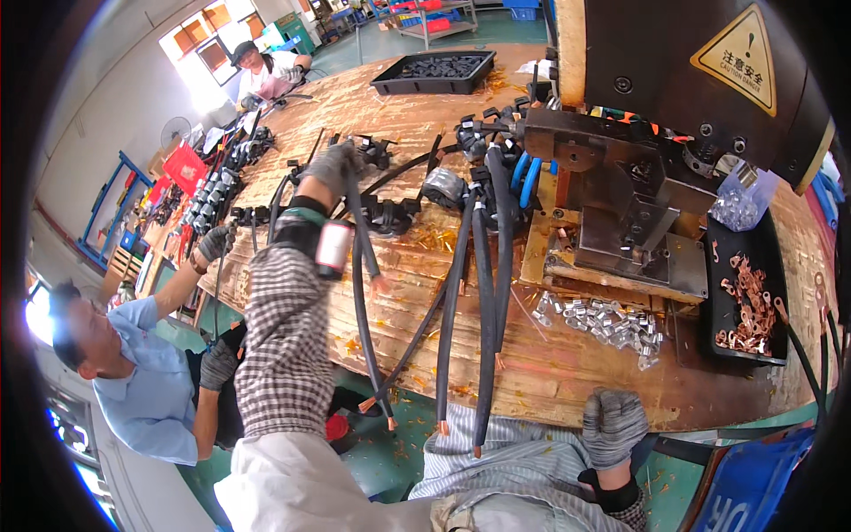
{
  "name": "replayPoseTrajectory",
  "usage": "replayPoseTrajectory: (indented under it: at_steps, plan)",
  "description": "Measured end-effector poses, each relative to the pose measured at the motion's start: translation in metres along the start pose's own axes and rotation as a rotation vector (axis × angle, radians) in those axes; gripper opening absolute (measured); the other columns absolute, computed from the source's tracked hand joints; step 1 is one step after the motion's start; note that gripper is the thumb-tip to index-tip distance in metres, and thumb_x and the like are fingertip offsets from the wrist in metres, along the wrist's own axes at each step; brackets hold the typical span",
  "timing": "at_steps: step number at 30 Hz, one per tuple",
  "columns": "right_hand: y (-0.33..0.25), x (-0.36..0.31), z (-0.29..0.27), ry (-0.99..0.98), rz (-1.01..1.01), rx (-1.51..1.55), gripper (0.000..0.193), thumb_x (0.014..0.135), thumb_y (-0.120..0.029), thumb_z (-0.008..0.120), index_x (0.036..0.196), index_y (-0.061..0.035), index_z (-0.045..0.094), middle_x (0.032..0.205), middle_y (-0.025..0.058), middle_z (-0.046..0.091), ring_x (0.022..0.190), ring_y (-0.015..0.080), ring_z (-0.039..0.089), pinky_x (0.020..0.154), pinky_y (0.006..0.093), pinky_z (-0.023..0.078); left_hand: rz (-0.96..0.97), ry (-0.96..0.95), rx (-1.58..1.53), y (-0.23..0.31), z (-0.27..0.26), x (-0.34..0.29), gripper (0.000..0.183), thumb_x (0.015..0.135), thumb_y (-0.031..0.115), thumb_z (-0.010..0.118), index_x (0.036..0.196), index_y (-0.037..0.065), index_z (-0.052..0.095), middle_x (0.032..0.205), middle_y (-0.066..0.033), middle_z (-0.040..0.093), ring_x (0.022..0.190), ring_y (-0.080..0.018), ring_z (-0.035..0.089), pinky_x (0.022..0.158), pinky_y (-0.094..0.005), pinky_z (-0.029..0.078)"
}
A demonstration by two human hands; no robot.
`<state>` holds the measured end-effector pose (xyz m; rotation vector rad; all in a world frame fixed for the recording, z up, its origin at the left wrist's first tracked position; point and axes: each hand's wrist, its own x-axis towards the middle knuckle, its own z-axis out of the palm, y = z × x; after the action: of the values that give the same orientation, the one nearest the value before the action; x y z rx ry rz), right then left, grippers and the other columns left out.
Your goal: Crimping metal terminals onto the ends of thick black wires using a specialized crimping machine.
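Observation:
My left hand [332, 168], in a grey glove, reaches far across the wooden table with its fingers closed around a black cable [362, 226] that hangs down with a bare copper end. Black clamps [387, 215] lie around that hand. To its right, several thick black cables [484, 328] hang over the front edge, copper strands showing at their tips. My right hand [613, 427], also gloved, rests at the near table edge with its fingers curled in. Nothing shows in it. Above it lies a pile of small silvery metal sleeves [612, 326].
A heavy metal press [638, 191] stands at the right, beside a black tray [773, 257] of copper lugs [746, 306]. Another black tray [434, 82] of dark parts is at the back. One co-worker [142, 355] handles cable at the left; another person [266, 75] sits at the far end.

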<state>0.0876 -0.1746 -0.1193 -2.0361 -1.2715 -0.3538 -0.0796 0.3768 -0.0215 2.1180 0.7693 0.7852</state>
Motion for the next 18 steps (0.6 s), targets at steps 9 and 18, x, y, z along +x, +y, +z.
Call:
replayPoseTrajectory:
  at_steps: [9,18]
  plan:
    - [0.003,0.003,-0.001,-0.029,-0.019,-0.051,0.011,0.075,-0.014,0.06,0.084,-0.01,0.056,0.072,0.0077,0.054,0.062,0.0281,0.053,0.056,0.0383,0.044,-0.422,-0.169,-0.13,0.055,-0.007,-0.079,0.056,0.076,0.002,0.057,0.129,0.003,0.036,0.077,-0.0009,0.051,0.054,-0.0121,0.053,0.048,-0.0275,0.05]
    - [0.006,-0.005,0.004,-0.028,-0.04,-0.067,0.011,0.077,-0.013,0.059,0.085,-0.0098,0.053,0.076,0.0069,0.056,0.065,0.0271,0.053,0.058,0.038,0.043,-0.435,-0.36,0.345,0.05,-0.021,-0.098,0.064,0.086,0.027,0.057,0.137,0.011,0.021,0.086,-0.0066,0.055,0.064,-0.0119,0.053,0.052,-0.0252,0.045]
